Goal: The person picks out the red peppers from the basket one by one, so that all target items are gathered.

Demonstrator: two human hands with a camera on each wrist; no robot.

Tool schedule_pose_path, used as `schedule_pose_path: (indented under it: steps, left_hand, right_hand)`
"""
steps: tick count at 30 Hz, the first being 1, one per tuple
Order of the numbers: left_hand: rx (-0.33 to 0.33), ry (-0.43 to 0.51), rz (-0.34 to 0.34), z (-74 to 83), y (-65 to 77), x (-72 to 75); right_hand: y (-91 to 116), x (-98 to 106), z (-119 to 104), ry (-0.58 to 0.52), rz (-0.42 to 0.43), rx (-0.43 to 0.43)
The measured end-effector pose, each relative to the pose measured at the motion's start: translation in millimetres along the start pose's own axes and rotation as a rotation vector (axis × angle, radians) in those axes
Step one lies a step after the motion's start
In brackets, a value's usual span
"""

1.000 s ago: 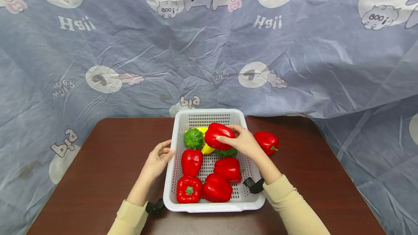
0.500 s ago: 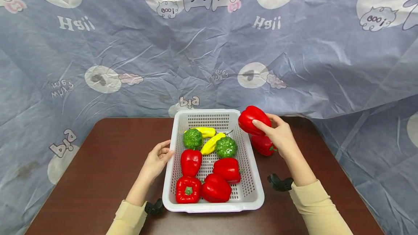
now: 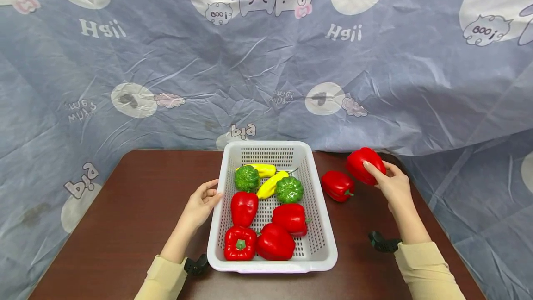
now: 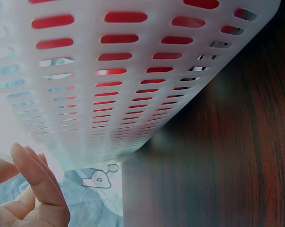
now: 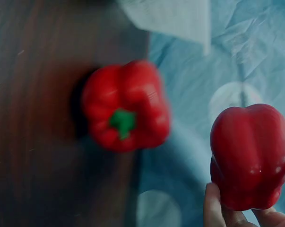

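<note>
In the head view my right hand [image 3: 394, 186] grips a red bell pepper [image 3: 363, 165] between thumb and fingers, over the right back part of the table. The right wrist view shows this held bell pepper [image 5: 250, 153] with fingertips around its lower end. Another red bell pepper [image 3: 337, 185] with a green stem lies on the table, between the basket and my right hand. My left hand [image 3: 201, 205] holds the left rim of the white plastic basket [image 3: 272, 266], thumb and fingers at the edge. The left wrist view has its curled fingers [image 4: 36, 177] beside the slotted wall.
Inside the basket are several red bell peppers [image 3: 244, 208], two green bumpy vegetables [image 3: 289, 190] and two yellow peppers [image 3: 270, 185]. The dark brown table [image 3: 162, 189] ends at the back against a blue-grey printed cloth [image 3: 233, 68].
My right hand has carried the red bell pepper from above the basket out to the right, past the pepper on the table. My left hand stays at the basket's rim.
</note>
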State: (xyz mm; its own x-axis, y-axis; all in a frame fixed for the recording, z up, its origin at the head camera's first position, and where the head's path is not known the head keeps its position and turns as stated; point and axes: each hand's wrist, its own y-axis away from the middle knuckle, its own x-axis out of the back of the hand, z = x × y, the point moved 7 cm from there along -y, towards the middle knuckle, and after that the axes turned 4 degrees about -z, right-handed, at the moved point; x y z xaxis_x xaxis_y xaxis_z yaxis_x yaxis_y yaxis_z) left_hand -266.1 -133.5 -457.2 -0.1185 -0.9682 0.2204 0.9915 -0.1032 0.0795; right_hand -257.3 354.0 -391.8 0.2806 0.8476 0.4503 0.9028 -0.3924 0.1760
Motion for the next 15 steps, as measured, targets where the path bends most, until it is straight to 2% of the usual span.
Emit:
schedule_pose_path:
  steps: [4,10,15]
  left_hand:
    - [0.008,0.005,0.003,0.1,0.4,-0.2]
    - [0.008,0.001,0.003,0.9,1.6,-0.6]
    - [0.010,-0.001,0.003,0.9,0.6,-1.0]
  right_hand:
    - [-10,4,23,-0.017,0.037,-0.048]
    - [-21,8,47,0.032,0.106,-0.084]
    - [-26,2,66,0.071,0.114,-0.111]
